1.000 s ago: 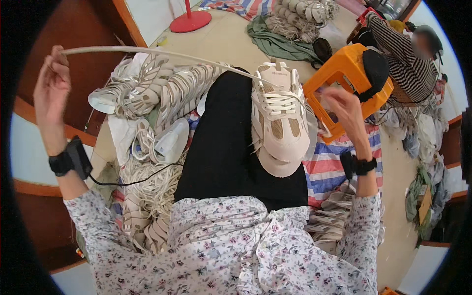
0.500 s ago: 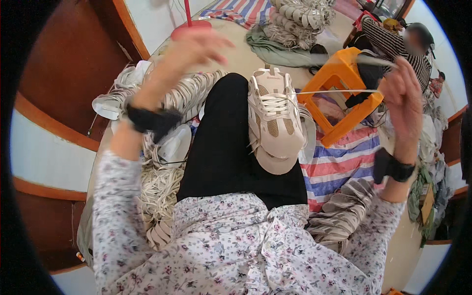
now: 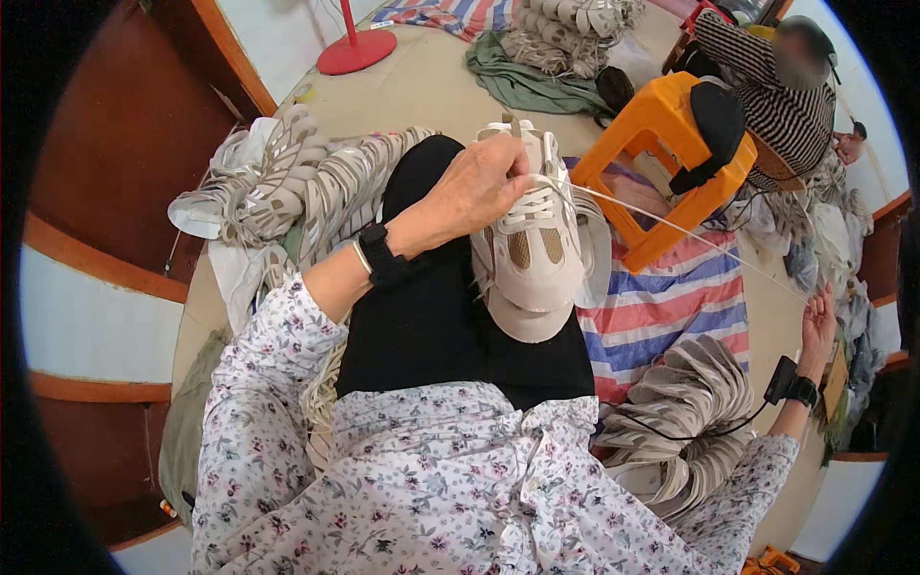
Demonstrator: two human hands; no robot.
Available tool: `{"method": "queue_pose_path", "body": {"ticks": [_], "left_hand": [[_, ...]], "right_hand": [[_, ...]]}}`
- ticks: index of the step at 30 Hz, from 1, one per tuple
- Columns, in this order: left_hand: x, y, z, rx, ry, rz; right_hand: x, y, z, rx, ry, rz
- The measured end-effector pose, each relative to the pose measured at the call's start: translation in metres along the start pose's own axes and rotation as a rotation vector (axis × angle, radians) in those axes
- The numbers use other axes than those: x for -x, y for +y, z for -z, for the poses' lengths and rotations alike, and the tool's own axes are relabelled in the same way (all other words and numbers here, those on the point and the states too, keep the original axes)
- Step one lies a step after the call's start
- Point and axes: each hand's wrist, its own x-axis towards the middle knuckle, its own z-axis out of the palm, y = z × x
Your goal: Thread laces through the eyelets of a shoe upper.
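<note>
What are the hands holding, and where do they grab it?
The left hand grips the beige sneaker at its laces. The right hand pulls the white shoelace by its far end.

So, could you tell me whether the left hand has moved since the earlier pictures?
Yes. The left hand has come in from the far left, by the wooden wall, and now rests on the laces of the beige shoe on the lap.
</note>
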Motion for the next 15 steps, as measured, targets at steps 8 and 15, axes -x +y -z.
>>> {"method": "queue_pose_path", "body": {"ticks": [8, 15], "left_hand": [[0.014, 0.003, 0.078, 0.941, 0.071, 0.352], [0.055, -0.065, 0.244, 1.138, 0.575, 0.392]], "right_hand": [[0.048, 0.134, -0.140, 0.784, -0.055, -0.122], [0.124, 0.311, -0.299, 0.956, -0.707, 0.075]]}}
